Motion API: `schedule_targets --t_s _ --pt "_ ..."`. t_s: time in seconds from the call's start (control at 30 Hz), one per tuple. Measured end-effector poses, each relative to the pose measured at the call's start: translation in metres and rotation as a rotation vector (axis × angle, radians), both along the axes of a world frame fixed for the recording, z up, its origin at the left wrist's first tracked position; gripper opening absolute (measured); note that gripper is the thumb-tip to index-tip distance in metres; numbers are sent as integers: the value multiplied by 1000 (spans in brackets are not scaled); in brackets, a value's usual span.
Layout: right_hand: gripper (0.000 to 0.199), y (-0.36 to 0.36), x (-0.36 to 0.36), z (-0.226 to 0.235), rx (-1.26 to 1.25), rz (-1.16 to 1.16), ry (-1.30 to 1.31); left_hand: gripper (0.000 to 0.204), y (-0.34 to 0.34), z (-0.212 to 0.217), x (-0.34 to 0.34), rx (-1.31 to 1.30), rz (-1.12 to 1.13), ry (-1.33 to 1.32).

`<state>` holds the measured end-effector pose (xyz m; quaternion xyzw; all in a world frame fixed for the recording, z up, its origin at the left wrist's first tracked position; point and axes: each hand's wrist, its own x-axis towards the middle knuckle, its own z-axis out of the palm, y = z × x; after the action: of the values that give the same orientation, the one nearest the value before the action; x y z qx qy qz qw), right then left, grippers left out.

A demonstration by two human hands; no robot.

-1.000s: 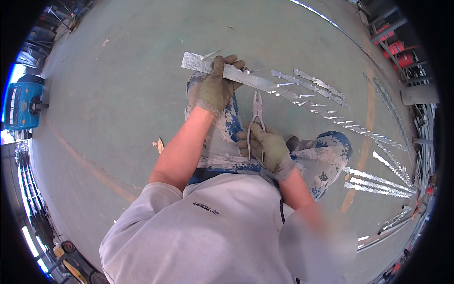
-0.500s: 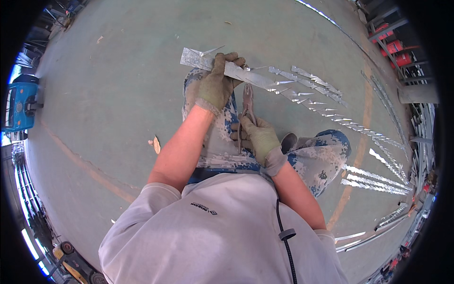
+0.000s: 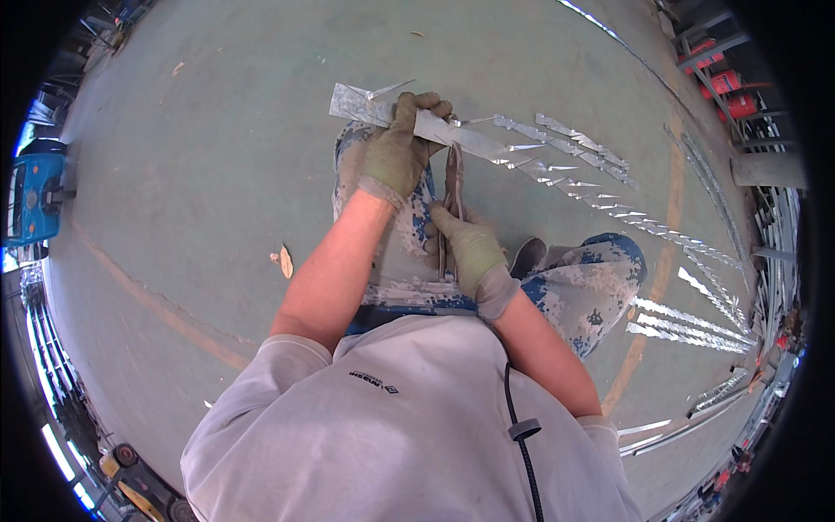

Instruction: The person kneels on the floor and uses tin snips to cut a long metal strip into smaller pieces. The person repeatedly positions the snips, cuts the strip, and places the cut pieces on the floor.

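My left hand (image 3: pixel 396 157), in an olive work glove, is wrapped round a long galvanized metal strip (image 3: pixel 474 142) near its wide plain end. Sharp bent spikes stick out along the strip, which runs off to the right toward the floor. My right hand (image 3: pixel 471 248), gloved too, grips the handles of a pair of pliers (image 3: pixel 453 178). The pliers point away from me, their jaws at the strip's near edge just right of my left hand. Whether the jaws bite the metal cannot be made out. Both hands are above my camouflage-trousered left leg (image 3: pixel 348 165).
More spiked strips (image 3: pixel 591 157) lie beyond the held one, and others (image 3: pixel 687 326) lie to the right. Red cylinders (image 3: pixel 724 83) stand by a rack at the far right. A blue vehicle (image 3: pixel 39 193) is at the far left. Dry leaves (image 3: pixel 286 261) dot the green floor.
The plier handles have come closer together, and my right hand has tightened round them and shifted slightly left. My left hand keeps its hold on the strip.
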<state>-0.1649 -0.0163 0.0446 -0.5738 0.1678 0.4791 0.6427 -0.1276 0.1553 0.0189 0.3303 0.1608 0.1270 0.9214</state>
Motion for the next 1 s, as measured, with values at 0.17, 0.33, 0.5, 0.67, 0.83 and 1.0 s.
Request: schedule_targets --t_s 0.17,0.33,0.5,0.67,0.83,1.0 --pt "19 -1 6 -1 227 -70 273 39 -1 2 3 -45 39 63" --pt "15 14 5 6 -17 -77 239 27 -3 3 8 19 98 174" --pt "20 29 -1 5 -241 -16 60 19 -4 -6 9 14 110 149" --pt "32 19 2 -47 -813 401 -816 20 1 -7 7 190 60 171" --pt "37 14 12 -35 -697 346 -603 22 -6 -2 9 117 69 158" --pt "33 18 10 -30 -521 186 -445 30 0 -18 5 293 62 42"
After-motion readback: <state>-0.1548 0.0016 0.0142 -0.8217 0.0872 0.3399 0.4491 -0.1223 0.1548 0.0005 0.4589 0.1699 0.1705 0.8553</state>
